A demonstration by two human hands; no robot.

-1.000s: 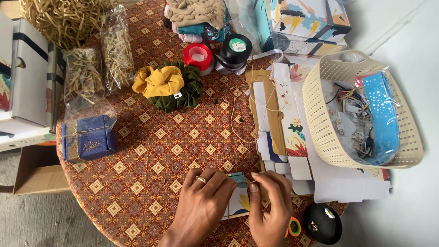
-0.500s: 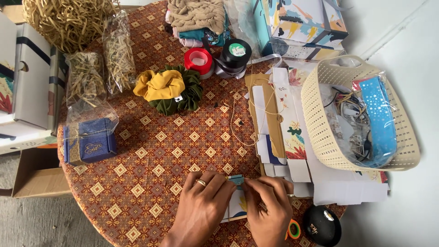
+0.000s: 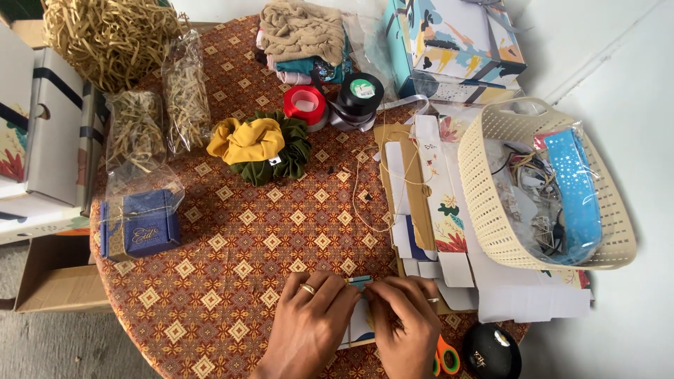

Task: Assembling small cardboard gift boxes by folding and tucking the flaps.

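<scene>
Bottom centre of frame: left hand (image 3: 309, 324) and right hand (image 3: 406, 324) sit side by side on the patterned tablecloth (image 3: 232, 253), fingertips curled together and pinching a small teal-edged card piece (image 3: 359, 282) between them, most of it hidden under the hands. Flat white box blanks (image 3: 421, 203) lie just right of the hands, cream plastic basket (image 3: 491, 203) at right edge, yellow and green scrunchies (image 3: 261, 146) above centre. Blue gift box (image 3: 139, 226) sits at left, orange-handled scissors (image 3: 446, 359) just beside the right hand.
</scene>
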